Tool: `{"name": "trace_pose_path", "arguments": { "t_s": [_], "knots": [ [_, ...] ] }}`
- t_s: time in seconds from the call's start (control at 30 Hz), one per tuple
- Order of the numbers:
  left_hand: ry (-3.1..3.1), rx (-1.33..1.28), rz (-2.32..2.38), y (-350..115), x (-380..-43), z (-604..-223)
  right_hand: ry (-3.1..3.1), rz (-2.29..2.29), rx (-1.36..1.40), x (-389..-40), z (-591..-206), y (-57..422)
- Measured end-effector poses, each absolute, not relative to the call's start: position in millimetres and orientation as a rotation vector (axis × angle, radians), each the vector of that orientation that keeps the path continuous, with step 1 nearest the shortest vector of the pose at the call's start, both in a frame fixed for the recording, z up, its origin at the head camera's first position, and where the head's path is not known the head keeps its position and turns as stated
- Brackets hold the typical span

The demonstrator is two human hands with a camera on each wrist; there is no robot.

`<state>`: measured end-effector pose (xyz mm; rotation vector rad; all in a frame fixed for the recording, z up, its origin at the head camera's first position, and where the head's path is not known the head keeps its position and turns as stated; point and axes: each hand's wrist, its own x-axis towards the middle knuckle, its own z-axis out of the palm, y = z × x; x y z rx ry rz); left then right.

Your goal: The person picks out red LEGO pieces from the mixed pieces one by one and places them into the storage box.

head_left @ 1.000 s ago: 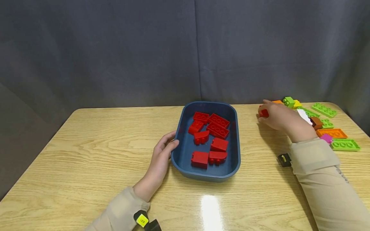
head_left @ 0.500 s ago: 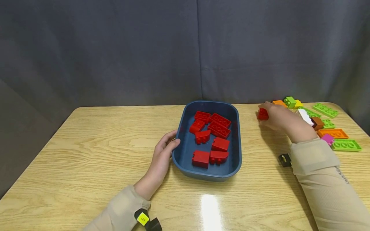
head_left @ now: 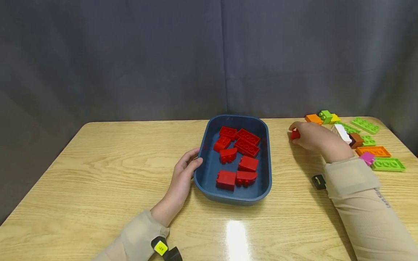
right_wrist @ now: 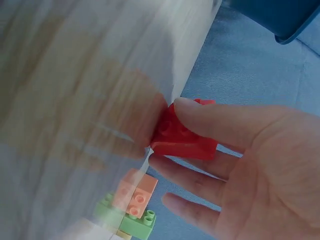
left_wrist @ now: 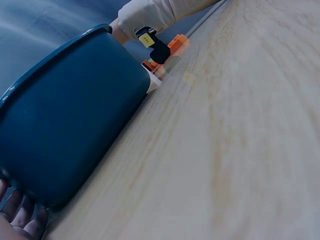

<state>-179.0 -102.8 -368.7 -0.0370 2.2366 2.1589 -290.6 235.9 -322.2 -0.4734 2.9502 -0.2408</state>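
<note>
My right hand (head_left: 315, 138) pinches a red toy building brick (right_wrist: 181, 135) between thumb and fingers, low over the far right of the table. In the head view, the hand covers most of that brick. A deep blue plastic bin (head_left: 267, 159) stands at the table's middle, several red bricks lying loose inside. On its left side my left hand (head_left: 183, 174) holds the bin, thumb at the rim and fingers against the outer wall. The left wrist view shows those fingertips (left_wrist: 25, 215) low on the bin's wall.
Right of my right hand lie several other bricks: an orange one (head_left: 314, 119), a green one (head_left: 325, 116), a white one (head_left: 341, 133), a brown one (head_left: 356, 140) and a pink one (head_left: 368, 158). Flat green plates (head_left: 388, 164) lie near the right edge. A dark curtain (head_left: 156, 61) hangs behind the table.
My right hand has shifted slightly toward me and left, uncovering the orange brick. The red brick in it has come away from the back edge. My left hand and the bin stay put.
</note>
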Motion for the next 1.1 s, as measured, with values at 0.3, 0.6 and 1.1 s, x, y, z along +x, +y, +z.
{"name": "trace_pose_path", "arguments": {
  "t_s": [0.3, 0.6, 1.1],
  "knots": [
    [2.213, -0.051, 2.171, -102.2, -179.4, -371.1, 2.964, -0.213, -0.509, -281.1, -309.6, 225.9],
    [2.216, -0.049, 2.172, -101.8, -181.8, -371.2, 3.07, -0.252, -0.561, -262.9, -285.5, 212.6],
    [2.219, -0.053, 2.171, -101.9, -181.5, -371.7, 3.331, -0.238, -0.788, -238.3, -261.6, 185.6]
  ]
}}
